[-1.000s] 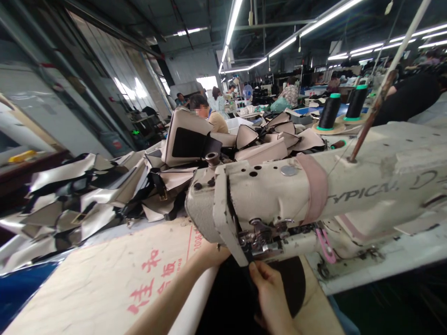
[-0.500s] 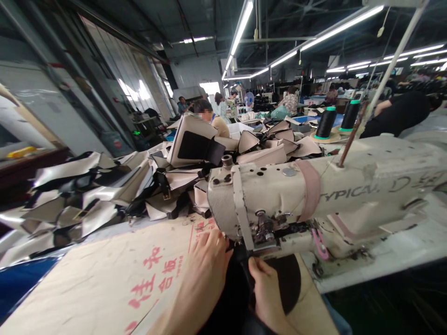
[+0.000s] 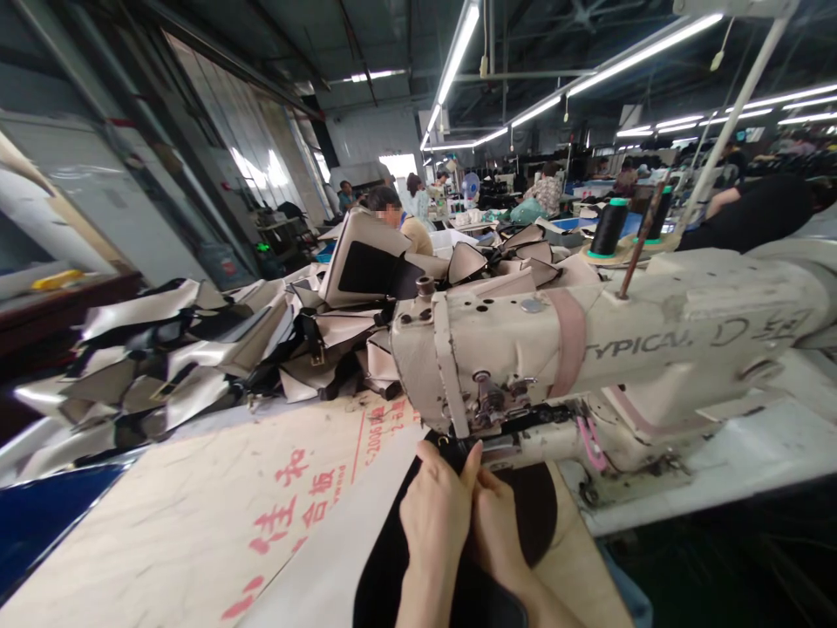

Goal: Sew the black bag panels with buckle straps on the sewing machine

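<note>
Both hands are close together in front of the sewing machine point(image 3: 510, 340), just below its needle area. A black leather-like piece point(image 3: 385, 558) with a white panel point(image 3: 320, 549) beside it lies under them. My left hand point(image 3: 435, 506) is closed on the black piece's edge, its fingertips near the presser foot. My right hand point(image 3: 495, 523) grips the same edge right beside it, with some fingers hidden. A dark rounded part point(image 3: 540, 510) shows to the right of the right hand. The needle itself is hard to make out.
A plywood board point(image 3: 196, 523) with red lettering covers the table at left. Piled white and black pieces point(image 3: 196, 358) lie behind it. A black thread cone point(image 3: 609, 228) stands behind the machine. A co-worker point(image 3: 415, 231) sits beyond the pile; other people are farther back.
My left hand has come back from the far left side of the machine head and now sits against my right hand. More of the white panel shows. The view has shifted slightly.
</note>
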The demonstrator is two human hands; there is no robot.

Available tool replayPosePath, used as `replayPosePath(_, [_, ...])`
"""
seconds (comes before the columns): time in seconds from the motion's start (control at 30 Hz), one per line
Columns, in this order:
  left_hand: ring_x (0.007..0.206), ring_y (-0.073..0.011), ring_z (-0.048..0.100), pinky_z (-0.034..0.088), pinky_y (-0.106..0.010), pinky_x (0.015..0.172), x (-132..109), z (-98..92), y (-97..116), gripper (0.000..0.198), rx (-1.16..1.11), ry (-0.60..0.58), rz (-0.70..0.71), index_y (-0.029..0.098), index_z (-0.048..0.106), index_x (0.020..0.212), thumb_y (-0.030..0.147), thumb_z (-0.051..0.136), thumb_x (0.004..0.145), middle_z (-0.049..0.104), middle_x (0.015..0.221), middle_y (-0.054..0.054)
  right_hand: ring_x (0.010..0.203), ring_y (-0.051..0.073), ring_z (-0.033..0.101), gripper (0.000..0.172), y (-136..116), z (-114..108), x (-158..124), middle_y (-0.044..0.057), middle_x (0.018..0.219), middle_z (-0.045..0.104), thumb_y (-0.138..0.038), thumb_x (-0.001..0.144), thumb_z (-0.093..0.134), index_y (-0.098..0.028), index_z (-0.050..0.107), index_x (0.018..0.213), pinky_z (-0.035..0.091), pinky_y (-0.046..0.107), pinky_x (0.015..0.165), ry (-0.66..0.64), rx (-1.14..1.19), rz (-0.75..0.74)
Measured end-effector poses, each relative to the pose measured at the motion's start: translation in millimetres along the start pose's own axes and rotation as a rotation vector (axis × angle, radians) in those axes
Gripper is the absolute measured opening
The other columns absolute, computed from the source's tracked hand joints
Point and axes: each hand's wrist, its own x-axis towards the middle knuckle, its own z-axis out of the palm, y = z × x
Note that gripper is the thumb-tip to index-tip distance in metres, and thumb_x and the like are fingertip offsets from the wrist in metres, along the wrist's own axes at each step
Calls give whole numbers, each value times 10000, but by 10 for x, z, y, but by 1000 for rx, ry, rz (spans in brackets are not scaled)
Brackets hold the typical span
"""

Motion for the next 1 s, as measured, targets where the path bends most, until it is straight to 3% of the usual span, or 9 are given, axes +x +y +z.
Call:
replayPosePath(0.13, [668, -289, 657, 419, -296, 499, 24, 46, -59, 389, 36, 32, 29, 127, 394, 948, 500, 323, 861, 637, 685, -99, 478, 139, 505, 422, -6, 36, 12, 24, 504, 555, -544, 693, 547, -127, 606, 659, 350, 214, 431, 15, 102, 98])
replayPosePath(0.3, [551, -155, 589, 401, -215, 520, 58, 141, -254, 188, -430, -41, 11, 229, 357, 861, 410, 404, 858, 545, 616, 48, 718, 200, 593, 360, -6, 75, 39, 45, 674, 644, -452, 577, 690, -130, 642, 732, 438, 242, 606, 6, 445, 323])
replayPosePath(0.47, [549, -119, 520, 358, -194, 499, 154, 167, -364, 188, -688, -95, 55, 233, 419, 839, 421, 432, 843, 527, 644, 66, 779, 200, 592, 317, -6, 116, 50, 37, 725, 663, -424, 572, 717, -144, 656, 709, 438, 272, 749, 53, 530, 318])
replayPosePath(0.63, [559, -115, 486, 321, -197, 497, 219, 127, -366, 184, -644, -115, 90, 224, 422, 781, 399, 435, 837, 494, 631, 63, 765, 198, 588, 356, -4, 135, 49, 45, 701, 652, -461, 585, 712, -135, 669, 722, 444, 262, 696, 55, 495, 290])
replayPosePath(0.73, [519, -110, 453, 300, -202, 492, 227, 95, -351, 169, -557, -104, 83, 225, 397, 731, 358, 442, 825, 445, 590, 70, 631, 152, 554, 371, 50, 126, 51, 33, 640, 622, -466, 594, 707, -125, 665, 734, 417, 229, 574, 63, 461, 277])
replayPosePath(0.87, [490, -113, 406, 295, -209, 501, 224, 109, -346, 236, -507, -59, 79, 229, 331, 659, 367, 449, 810, 351, 540, 78, 402, 64, 337, 402, 119, 104, 58, -43, 451, 452, -504, 618, 677, -117, 647, 723, 247, 187, 396, 74, 348, 296])
replayPosePath(1.0, [506, -115, 396, 303, -211, 510, 205, 182, -358, 294, -575, -36, 60, 229, 293, 641, 421, 419, 824, 331, 540, 75, 386, 40, 228, 418, 57, 96, 55, -78, 410, 354, -518, 553, 696, -121, 619, 659, 174, 179, 379, 92, 342, 325])
